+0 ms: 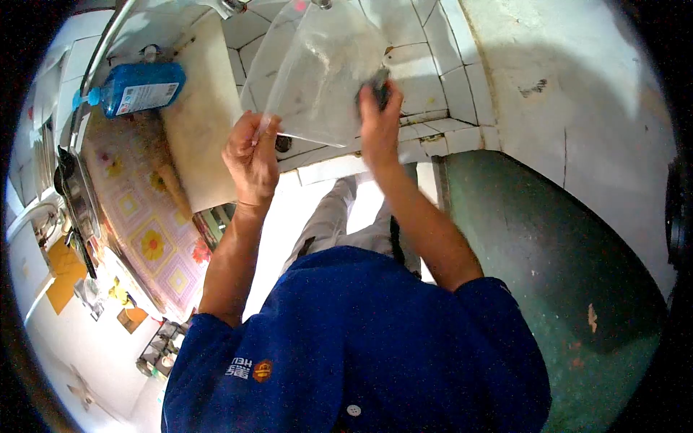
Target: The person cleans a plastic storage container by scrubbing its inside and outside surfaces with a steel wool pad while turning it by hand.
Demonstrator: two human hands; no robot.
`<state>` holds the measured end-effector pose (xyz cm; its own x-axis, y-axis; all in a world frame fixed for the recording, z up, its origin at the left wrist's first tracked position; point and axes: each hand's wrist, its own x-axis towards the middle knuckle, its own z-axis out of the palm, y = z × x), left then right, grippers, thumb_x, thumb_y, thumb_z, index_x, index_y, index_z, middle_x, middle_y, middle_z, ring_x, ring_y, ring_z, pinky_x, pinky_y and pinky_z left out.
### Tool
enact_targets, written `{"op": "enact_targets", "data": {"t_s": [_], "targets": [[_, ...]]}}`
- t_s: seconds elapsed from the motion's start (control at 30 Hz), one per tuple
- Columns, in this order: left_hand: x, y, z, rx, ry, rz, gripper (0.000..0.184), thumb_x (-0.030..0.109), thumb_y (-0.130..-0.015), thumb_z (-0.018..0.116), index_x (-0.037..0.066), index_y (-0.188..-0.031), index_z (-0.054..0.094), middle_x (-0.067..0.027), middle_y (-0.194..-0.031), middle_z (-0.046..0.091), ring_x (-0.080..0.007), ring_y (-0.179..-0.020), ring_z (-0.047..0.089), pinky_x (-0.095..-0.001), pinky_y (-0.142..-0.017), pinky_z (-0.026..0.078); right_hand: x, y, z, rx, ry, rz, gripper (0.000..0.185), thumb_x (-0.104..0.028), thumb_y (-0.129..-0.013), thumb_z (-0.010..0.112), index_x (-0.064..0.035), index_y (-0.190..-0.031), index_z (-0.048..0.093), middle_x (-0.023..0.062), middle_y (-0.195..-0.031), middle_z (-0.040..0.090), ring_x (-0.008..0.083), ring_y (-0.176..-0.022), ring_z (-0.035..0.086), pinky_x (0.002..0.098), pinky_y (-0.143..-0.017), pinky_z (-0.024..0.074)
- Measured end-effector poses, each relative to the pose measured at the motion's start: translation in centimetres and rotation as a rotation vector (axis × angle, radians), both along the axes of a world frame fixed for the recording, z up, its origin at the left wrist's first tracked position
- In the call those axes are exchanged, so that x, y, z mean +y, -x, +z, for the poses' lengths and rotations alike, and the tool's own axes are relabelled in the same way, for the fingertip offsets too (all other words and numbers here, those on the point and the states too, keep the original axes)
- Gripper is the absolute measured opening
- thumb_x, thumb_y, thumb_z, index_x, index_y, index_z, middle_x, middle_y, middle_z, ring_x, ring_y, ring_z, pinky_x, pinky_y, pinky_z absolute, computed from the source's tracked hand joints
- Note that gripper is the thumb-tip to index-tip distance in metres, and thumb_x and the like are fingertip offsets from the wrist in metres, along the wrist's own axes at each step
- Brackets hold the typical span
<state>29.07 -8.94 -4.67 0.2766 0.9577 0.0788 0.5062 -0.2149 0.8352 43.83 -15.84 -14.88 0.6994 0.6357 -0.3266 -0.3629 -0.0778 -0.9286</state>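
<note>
My left hand (pixel 253 155) pinches the near left edge of a clear plastic piece (pixel 317 79), a broad tapered panel or container; its exact kind I cannot tell. It is tilted over a white-tiled basin (pixel 451 94), with whitish streaks or wet marks on its surface. My right hand (pixel 380 126) is closed around a dark grey scrubbing pad (pixel 375 86), somewhat blurred, at the right side of the plastic. Whether the pad touches the plastic is hard to make out. A metal tap spout (pixel 323 3) shows at the top, above the plastic's far end.
To the left, a bottle of blue liquid (pixel 144 89) lies by a pale board or ledge (pixel 206 108). A counter with a flowered cover (pixel 148 224) runs down that side. Right of me stands a dark green panel (pixel 548 252) beside a stained white wall (pixel 570 72).
</note>
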Motion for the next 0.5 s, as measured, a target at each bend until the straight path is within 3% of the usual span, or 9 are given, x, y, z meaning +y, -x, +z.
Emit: {"op": "enact_targets", "data": {"t_s": [0.03,0.07,0.13,0.17,0.27,0.37,0.47,0.5], "targets": [[-0.2,-0.3,0.2,-0.011,0.06,0.027,0.016,0.012,-0.087,0.062,0.001,-0.076,0.061,-0.0035,-0.065,0.057,-0.0101,-0.062,0.05,-0.0276,-0.068,0.046,1.4,-1.3,0.0,0.176,-0.035,-0.062,0.049,-0.026,-0.093,0.057,-0.0004,-0.129,0.035,0.015,-0.113,0.051,0.0247,-0.098,0.051,0.0374,-0.089,0.0422],[-0.4,-0.7,0.2,-0.012,0.059,0.022,0.016,0.012,-0.087,0.062,0.001,-0.076,0.061,-0.0035,-0.065,0.057,-0.0101,-0.062,0.05,-0.0276,-0.068,0.046,2.0,-2.1,0.4,0.352,-0.069,-0.124,0.048,-0.027,-0.093,0.056,0.0,-0.128,0.036,0.0153,-0.114,0.052,0.0245,-0.098,0.051,0.0375,-0.088,0.0421],[-0.5,-1.4,-0.1,-0.042,0.017,0.065,0.016,0.013,-0.087,0.062,0.0,-0.078,0.063,-0.0016,-0.066,0.056,-0.0081,-0.061,0.047,-0.0239,-0.053,0.035,0.2,0.5,0.5,0.149,-0.049,-0.078,0.053,-0.03,-0.094,0.056,0.0007,-0.132,0.035,0.0118,-0.113,0.049,0.0195,-0.101,0.048,0.0318,-0.091,0.0402],[-0.4,-1.5,-0.2,-0.048,0.017,0.064,0.016,0.013,-0.087,0.062,0.0,-0.078,0.063,-0.0016,-0.066,0.056,-0.0081,-0.061,0.047,-0.0239,-0.053,0.035,-1.2,2.2,1.4,0.032,0.014,-0.051,0.053,-0.027,-0.093,0.056,0.0006,-0.133,0.034,0.012,-0.116,0.046,0.019,-0.103,0.046,0.0306,-0.093,0.0384],[-0.1,-1.4,-0.4,-0.024,0.019,0.069,0.016,0.014,-0.088,0.062,0.0,-0.079,0.064,0.0005,-0.065,0.056,-0.0066,-0.06,0.046,-0.0231,-0.054,0.036,-4.5,6.3,1.9,0.285,0.071,-0.007,0.054,-0.026,-0.092,0.058,0.0013,-0.132,0.033,0.014,-0.123,0.044,0.0212,-0.11,0.044,0.032,-0.097,0.0356],[-0.1,-1.1,0.1,-0.047,0.074,-0.024,0.016,0.014,-0.088,0.062,0.0,-0.08,0.064,0.0011,-0.065,0.057,-0.0061,-0.061,0.046,-0.0225,-0.055,0.037,-2.4,2.3,0.6,0.326,0.052,-0.082,0.05,-0.028,-0.091,0.059,0.0004,-0.125,0.037,0.0144,-0.115,0.049,0.0225,-0.103,0.049,0.0334,-0.09,0.0408],[-0.2,-0.7,0.5,-0.029,0.084,-0.029,0.015,0.012,-0.088,0.062,-0.001,-0.081,0.064,0.0009,-0.064,0.057,-0.0066,-0.062,0.047,-0.0224,-0.056,0.038,3.1,-4.4,-4.0,0.248,-0.074,-0.18,0.045,-0.027,-0.089,0.062,0.0032,-0.118,0.044,0.0128,-0.108,0.055,0.0216,-0.097,0.051,0.032,-0.088,0.0406],[-0.2,-0.4,0.8,0.038,0.08,-0.057,0.015,0.012,-0.088,0.062,-0.001,-0.081,0.063,0.0006,-0.065,0.057,-0.0067,-0.062,0.047,-0.0223,-0.056,0.039,4.5,-7.1,-2.9,0.234,0.092,-0.14,0.043,-0.026,-0.087,0.063,0.0023,-0.116,0.048,0.0106,-0.106,0.057,0.0201,-0.093,0.052,0.0323,-0.086,0.0414]]}}
